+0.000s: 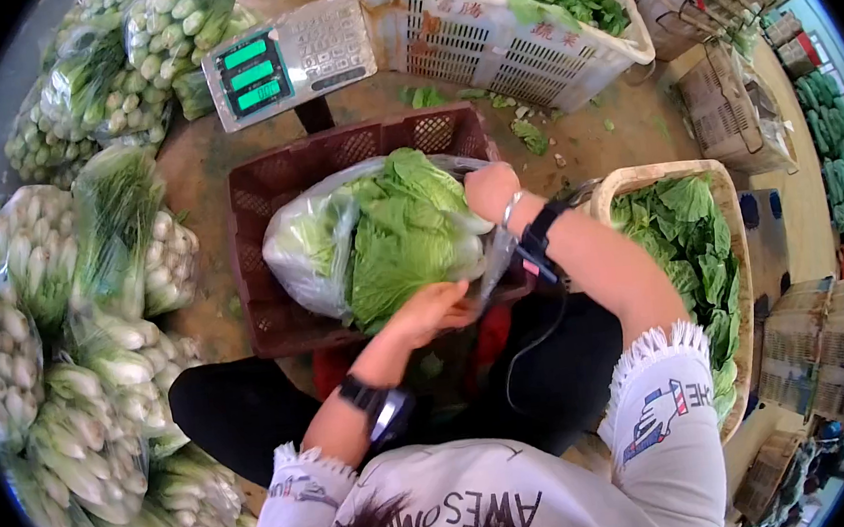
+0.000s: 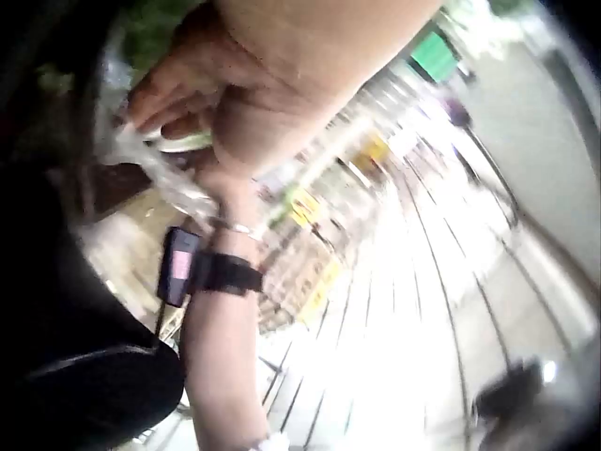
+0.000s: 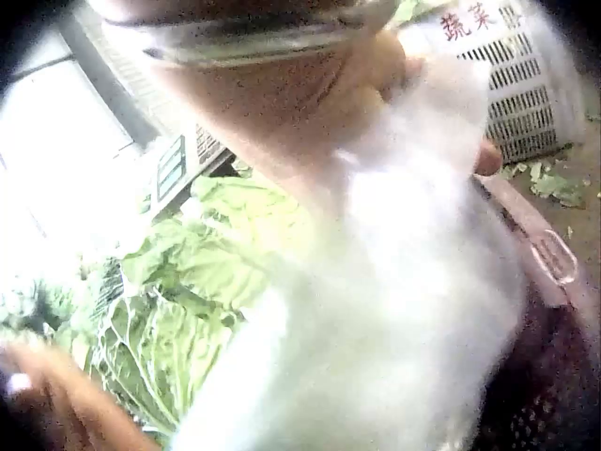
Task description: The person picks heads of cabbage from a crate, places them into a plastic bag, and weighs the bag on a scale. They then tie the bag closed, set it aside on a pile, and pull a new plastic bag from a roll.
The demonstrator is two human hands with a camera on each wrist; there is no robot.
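Observation:
A clear plastic bag (image 1: 315, 248) stuffed with a leafy green cabbage (image 1: 404, 235) lies in a dark red crate (image 1: 274, 181) in front of my knees. My left hand (image 1: 433, 313) grips the near edge of the bag's mouth, by the lower leaves. My right hand (image 1: 489, 192) holds the far edge of that mouth, pulling the plastic up. The left wrist view shows my right hand (image 2: 183, 89) pinching the plastic (image 2: 155, 164). In the blurred right wrist view, the plastic (image 3: 394, 310) fills the middle and cabbage leaves (image 3: 188, 301) show to its left.
A digital scale (image 1: 289, 59) stands behind the crate. A white crate of greens (image 1: 514, 50) sits at the back, and a wicker basket (image 1: 736, 236) of leafy greens at my right. Several bagged vegetables (image 1: 73, 294) pile up on the left. Stacked crates (image 1: 821, 349) stand far right.

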